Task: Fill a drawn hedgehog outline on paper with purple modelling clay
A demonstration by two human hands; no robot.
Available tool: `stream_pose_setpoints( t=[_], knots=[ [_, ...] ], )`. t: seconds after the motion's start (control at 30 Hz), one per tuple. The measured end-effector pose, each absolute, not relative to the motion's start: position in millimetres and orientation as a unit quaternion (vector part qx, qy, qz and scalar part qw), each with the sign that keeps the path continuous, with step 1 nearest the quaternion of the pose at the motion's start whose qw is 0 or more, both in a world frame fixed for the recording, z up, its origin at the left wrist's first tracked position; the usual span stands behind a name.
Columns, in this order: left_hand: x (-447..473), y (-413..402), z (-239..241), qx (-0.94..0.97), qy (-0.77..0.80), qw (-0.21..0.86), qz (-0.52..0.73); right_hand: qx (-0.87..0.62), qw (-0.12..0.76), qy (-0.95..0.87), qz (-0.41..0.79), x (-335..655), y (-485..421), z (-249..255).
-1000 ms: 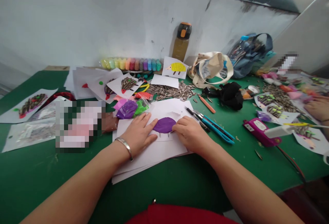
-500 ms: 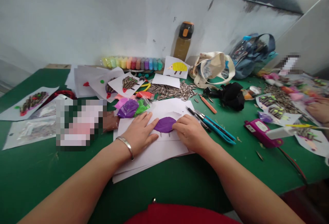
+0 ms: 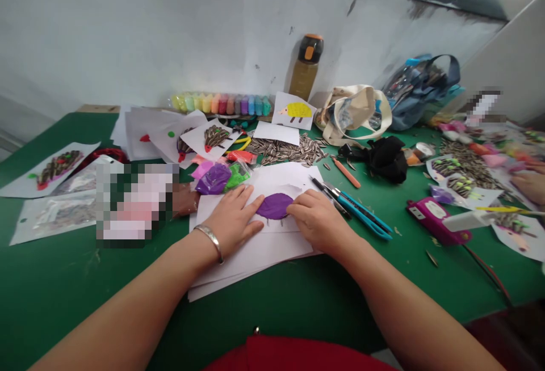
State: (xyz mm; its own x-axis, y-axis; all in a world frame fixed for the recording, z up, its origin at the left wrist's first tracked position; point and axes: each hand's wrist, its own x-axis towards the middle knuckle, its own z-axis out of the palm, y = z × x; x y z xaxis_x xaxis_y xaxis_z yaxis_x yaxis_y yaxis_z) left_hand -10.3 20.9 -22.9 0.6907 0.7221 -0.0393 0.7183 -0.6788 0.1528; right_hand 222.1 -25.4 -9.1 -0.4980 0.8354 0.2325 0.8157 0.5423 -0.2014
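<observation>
A flat purple clay shape (image 3: 273, 205) lies on a stack of white paper sheets (image 3: 255, 252) on the green table (image 3: 68, 291). My left hand (image 3: 232, 220), with a silver bracelet at the wrist, lies flat on the paper with its fingers stretched out, the index tip touching the clay's left edge. My right hand (image 3: 315, 219) has its fingers curled and presses down on the clay's right edge.
Bags of purple and green clay (image 3: 219, 178) lie just beyond my left hand. Blue-handled tools (image 3: 357, 212) lie right of the paper, a purple glue gun (image 3: 438, 218) further right. A sunflower seed pile (image 3: 285, 151), finished seed pictures, a bottle (image 3: 305, 64) and bags stand behind. Another person's hand (image 3: 528, 181) works at far right.
My hands stay on the purple clay with only slight finger shifts. The view has drifted a little.
</observation>
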Motion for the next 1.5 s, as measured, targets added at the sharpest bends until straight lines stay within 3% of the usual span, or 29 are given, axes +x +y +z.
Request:
stream_pose_setpoints(
  t=[1.5],
  knots=[
    [-2.5, 9.8, -20.7, 0.902, 0.428, 0.056, -0.017, -0.515, 0.189, -0.835, 0.034, 185.7, -35.9, -14.0]
  ],
)
